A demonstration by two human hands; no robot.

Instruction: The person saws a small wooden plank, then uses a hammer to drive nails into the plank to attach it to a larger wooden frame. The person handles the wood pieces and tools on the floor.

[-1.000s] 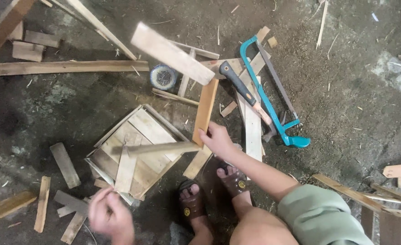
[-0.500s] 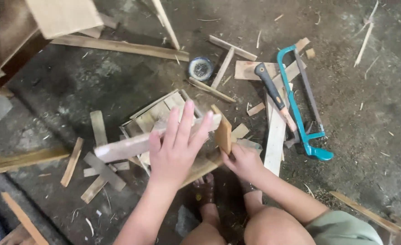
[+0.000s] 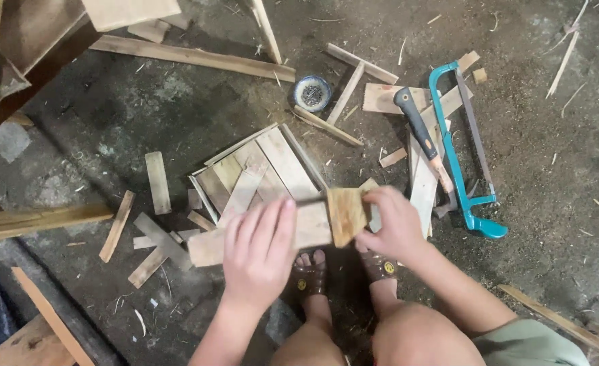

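My left hand (image 3: 259, 254) lies flat, fingers apart, on a pale wooden slat (image 3: 208, 245) that runs across a small wooden slatted box (image 3: 265, 166) on the ground. My right hand (image 3: 394, 224) grips a short brownish wood piece (image 3: 346, 215) and holds it against the slat's right end. Both hands are over my sandalled feet (image 3: 313, 281). The middle of the slat is hidden under my left hand.
A teal-framed hacksaw (image 3: 458, 149) and a black-handled hammer (image 3: 418, 132) lie to the right on wood pieces. A blue roll of tape (image 3: 311, 92) sits behind the box. Loose slats and offcuts (image 3: 157, 181) litter the dusty concrete floor; long boards (image 3: 191, 57) lie at the back and left.
My left hand came in from the lower left and pressed down on the slat. My right hand swung the brown piece round to the slat's end. The view shifted.
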